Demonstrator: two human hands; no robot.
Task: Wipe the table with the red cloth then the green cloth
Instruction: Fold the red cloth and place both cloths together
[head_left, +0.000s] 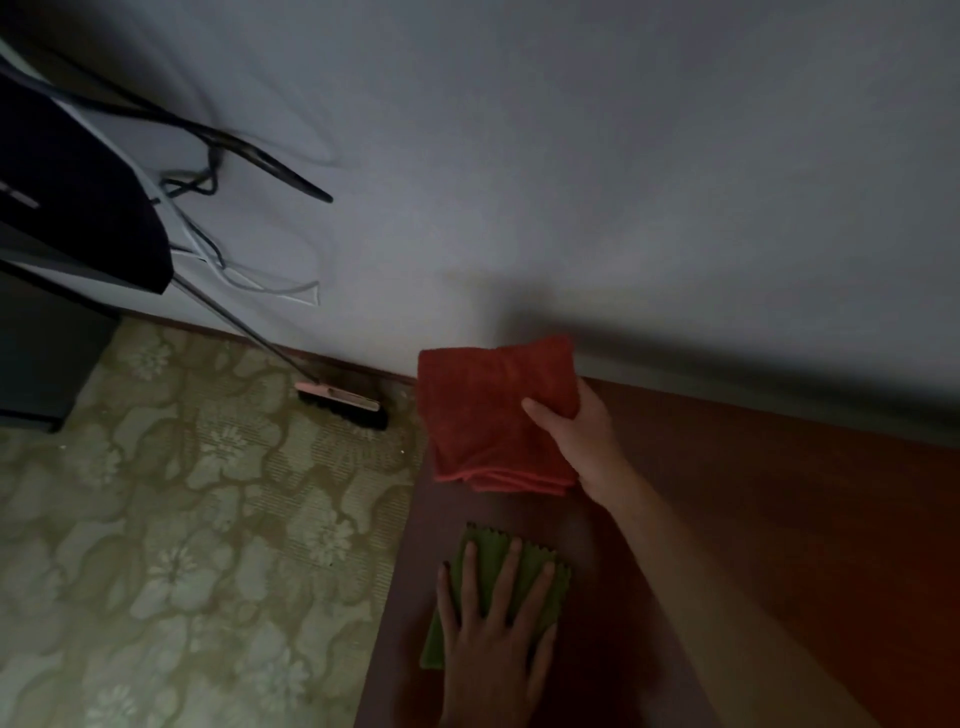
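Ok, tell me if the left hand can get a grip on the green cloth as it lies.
Probably yes. The left hand already lies flat on the green cloth, fingers spread, with nothing between them. The right hand holds the red cloth farther back, out of the way.

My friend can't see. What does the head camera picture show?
A right hand holds a folded red cloth at the corner of a brown table. The left hand presses flat on a green cloth. A broom leans nearby.

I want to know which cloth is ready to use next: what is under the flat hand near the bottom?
The green cloth lies under the left hand, flat on the table. The part of the cloth beneath the palm is hidden.
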